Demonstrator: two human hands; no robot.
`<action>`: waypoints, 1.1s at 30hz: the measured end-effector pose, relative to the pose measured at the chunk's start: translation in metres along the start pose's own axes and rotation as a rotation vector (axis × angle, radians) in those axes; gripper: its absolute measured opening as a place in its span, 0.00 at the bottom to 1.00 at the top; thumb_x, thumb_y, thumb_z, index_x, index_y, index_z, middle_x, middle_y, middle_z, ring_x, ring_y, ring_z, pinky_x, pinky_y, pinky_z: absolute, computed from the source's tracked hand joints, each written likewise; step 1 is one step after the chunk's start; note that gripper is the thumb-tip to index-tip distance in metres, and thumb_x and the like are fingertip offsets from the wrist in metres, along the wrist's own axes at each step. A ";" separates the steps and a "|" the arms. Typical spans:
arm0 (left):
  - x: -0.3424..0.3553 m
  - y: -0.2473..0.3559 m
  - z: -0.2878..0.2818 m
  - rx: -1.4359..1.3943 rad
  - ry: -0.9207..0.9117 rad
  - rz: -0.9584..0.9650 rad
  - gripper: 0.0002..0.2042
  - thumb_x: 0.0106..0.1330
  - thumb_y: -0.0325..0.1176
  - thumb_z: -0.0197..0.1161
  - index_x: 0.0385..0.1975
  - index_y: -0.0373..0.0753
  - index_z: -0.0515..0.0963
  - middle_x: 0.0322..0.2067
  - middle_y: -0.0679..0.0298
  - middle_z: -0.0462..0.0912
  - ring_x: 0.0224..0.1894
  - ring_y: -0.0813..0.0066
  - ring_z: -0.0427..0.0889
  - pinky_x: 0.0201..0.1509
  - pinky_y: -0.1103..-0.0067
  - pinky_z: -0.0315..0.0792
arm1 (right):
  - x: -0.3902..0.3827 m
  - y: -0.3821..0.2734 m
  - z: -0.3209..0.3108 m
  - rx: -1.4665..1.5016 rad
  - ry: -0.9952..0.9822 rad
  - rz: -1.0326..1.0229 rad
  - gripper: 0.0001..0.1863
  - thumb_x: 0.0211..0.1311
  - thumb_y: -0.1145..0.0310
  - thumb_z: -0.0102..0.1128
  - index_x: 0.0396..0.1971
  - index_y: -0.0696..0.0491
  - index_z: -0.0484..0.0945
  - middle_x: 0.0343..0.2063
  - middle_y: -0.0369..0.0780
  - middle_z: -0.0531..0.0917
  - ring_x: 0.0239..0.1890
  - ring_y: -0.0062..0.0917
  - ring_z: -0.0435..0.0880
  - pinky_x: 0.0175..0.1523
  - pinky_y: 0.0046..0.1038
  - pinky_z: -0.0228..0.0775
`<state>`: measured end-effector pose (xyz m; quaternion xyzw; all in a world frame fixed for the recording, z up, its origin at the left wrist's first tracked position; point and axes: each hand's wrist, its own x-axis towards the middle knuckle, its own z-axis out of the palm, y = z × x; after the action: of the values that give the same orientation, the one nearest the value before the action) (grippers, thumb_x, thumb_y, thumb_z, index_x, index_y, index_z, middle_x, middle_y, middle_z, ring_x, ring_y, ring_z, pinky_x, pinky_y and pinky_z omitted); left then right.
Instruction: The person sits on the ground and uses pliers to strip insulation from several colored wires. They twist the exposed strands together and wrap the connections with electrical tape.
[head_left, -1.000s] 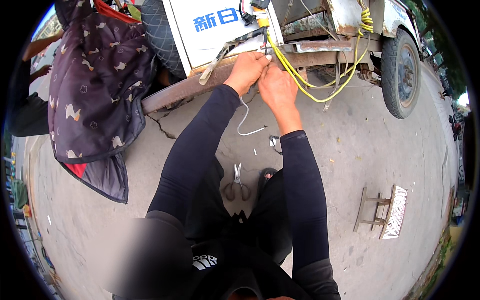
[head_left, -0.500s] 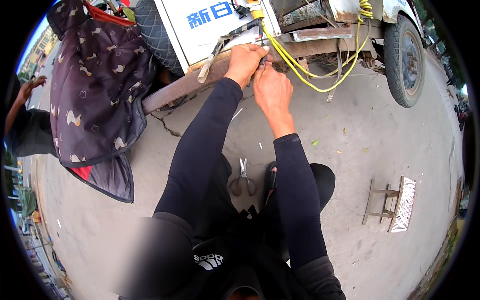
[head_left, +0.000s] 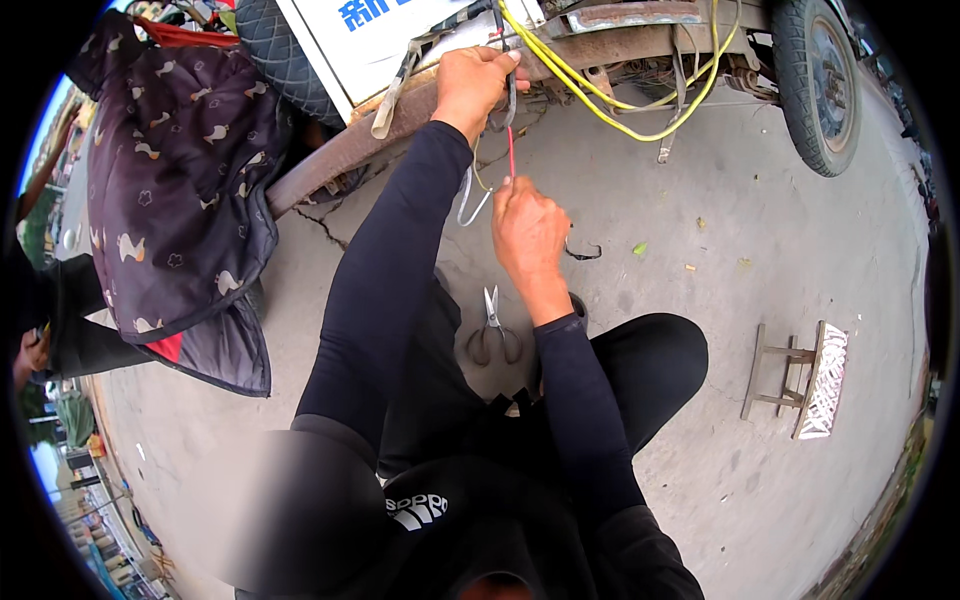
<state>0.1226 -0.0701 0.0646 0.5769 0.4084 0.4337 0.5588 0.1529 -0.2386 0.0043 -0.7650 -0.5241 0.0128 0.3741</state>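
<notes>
Beside the vehicle's rusty frame rail, my left hand (head_left: pixel 474 86) is closed, gripping a black cable (head_left: pixel 510 92). A thin red wire (head_left: pixel 511 152) runs down from that cable to my right hand (head_left: pixel 533 228), whose fingers pinch its lower end. Near the left wrist dangle a loose white wire (head_left: pixel 464 208) and a thin yellowish one. A dark curled strip (head_left: pixel 583 252) shows next to the right hand; whether it is held I cannot make out. Between my legs, scissors (head_left: pixel 493 325) lie on the ground with their blades slightly apart.
A yellow cable (head_left: pixel 640 134) hangs in a loop from the vehicle, left of a wheel (head_left: pixel 818 90). The rusty rail (head_left: pixel 320 165) juts out at left, beside a dark patterned cover (head_left: pixel 180 190). At right is a small stool (head_left: pixel 800 382). Another person stands at far left.
My hands, together at the cable before, are now apart: the right has come down toward me with the red wire stretched out. White and yellowish wires now show. The view has shifted slightly.
</notes>
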 end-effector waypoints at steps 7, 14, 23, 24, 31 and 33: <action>0.005 -0.017 0.009 0.051 0.006 0.011 0.10 0.66 0.31 0.63 0.37 0.30 0.80 0.30 0.59 0.86 0.32 0.74 0.87 0.31 0.83 0.73 | -0.033 0.037 0.037 0.059 -0.021 0.018 0.14 0.66 0.65 0.52 0.22 0.57 0.73 0.19 0.50 0.80 0.21 0.48 0.81 0.27 0.44 0.72; -0.003 -0.017 0.021 0.069 -0.002 0.045 0.10 0.67 0.32 0.61 0.37 0.29 0.81 0.30 0.60 0.86 0.32 0.75 0.87 0.29 0.84 0.72 | -0.049 0.081 0.076 0.120 -0.050 0.066 0.13 0.65 0.65 0.52 0.25 0.57 0.74 0.23 0.50 0.81 0.27 0.47 0.81 0.31 0.45 0.72; -0.051 0.008 0.045 0.080 -0.278 -0.129 0.19 0.76 0.42 0.46 0.55 0.34 0.70 0.48 0.58 0.80 0.53 0.70 0.78 0.58 0.73 0.68 | 0.013 0.071 0.000 0.138 0.181 0.077 0.09 0.62 0.69 0.56 0.36 0.61 0.75 0.36 0.49 0.79 0.43 0.45 0.77 0.50 0.42 0.68; -0.051 0.011 0.050 0.035 -0.268 -0.150 0.17 0.76 0.41 0.46 0.53 0.34 0.71 0.46 0.60 0.81 0.51 0.72 0.78 0.55 0.75 0.68 | 0.024 0.068 -0.005 0.258 0.283 0.059 0.10 0.61 0.70 0.56 0.38 0.61 0.75 0.37 0.49 0.79 0.44 0.45 0.76 0.52 0.42 0.67; -0.052 0.021 0.062 -0.077 -0.154 -0.223 0.18 0.77 0.45 0.42 0.48 0.36 0.73 0.43 0.59 0.81 0.49 0.70 0.79 0.54 0.75 0.69 | 0.040 0.041 -0.055 1.737 -0.156 1.205 0.23 0.75 0.57 0.40 0.49 0.65 0.68 0.49 0.53 0.77 0.53 0.43 0.77 0.56 0.37 0.69; -0.048 0.018 0.067 -0.099 -0.099 -0.226 0.19 0.77 0.45 0.42 0.46 0.36 0.74 0.40 0.60 0.81 0.46 0.71 0.79 0.51 0.76 0.70 | 0.074 0.058 -0.032 1.715 0.078 1.148 0.28 0.76 0.53 0.33 0.54 0.66 0.64 0.51 0.53 0.77 0.51 0.39 0.79 0.53 0.36 0.73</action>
<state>0.1721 -0.1366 0.0807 0.5197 0.4205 0.3586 0.6515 0.2455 -0.2062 0.0204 -0.3761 0.1176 0.5341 0.7480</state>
